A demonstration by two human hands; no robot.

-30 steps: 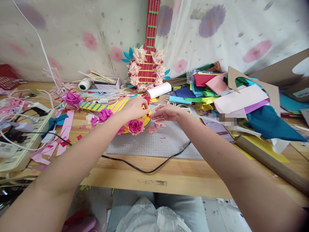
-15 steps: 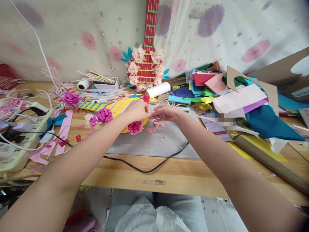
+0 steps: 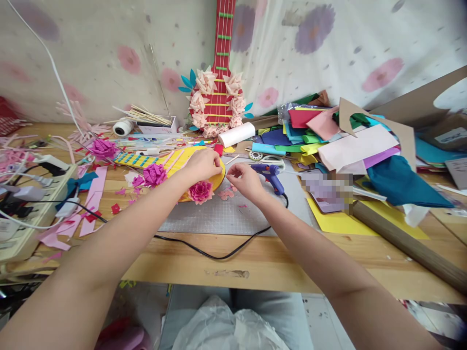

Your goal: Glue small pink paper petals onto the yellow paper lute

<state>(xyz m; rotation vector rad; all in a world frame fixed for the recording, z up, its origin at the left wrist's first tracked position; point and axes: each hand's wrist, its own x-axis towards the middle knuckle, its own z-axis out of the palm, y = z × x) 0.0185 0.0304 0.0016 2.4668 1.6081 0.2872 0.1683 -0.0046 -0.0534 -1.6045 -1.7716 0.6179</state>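
Observation:
On the grey cutting mat (image 3: 204, 221) lies a yellow paper guitar (image 3: 189, 154) with blue and pink strips along it. A magenta paper flower (image 3: 154, 174) and a pink paper flower (image 3: 201, 192) sit on its near edge. My left hand (image 3: 205, 164) rests over the guitar's rounded end, fingers curled together; what they hold is hidden. Just right of that end, my right hand (image 3: 246, 181) has thumb and fingertips pinched, and anything between them is too small to name. Beside the right hand lies a blue glue gun (image 3: 273, 178). Small pink paper pieces (image 3: 226, 193) lie below the fingers.
Behind stands a red paper guitar (image 3: 218, 97) with pale flowers. Coloured paper (image 3: 359, 148) is heaped at the right, near a brown roll (image 3: 404, 245). A power strip (image 3: 40, 214) is at the left. A black cord (image 3: 219, 257) crosses the table's front.
My right hand has drawn slightly back from the left, its fingers now bent into a pinch. The glue gun now shows behind the right wrist. The view has shifted slightly.

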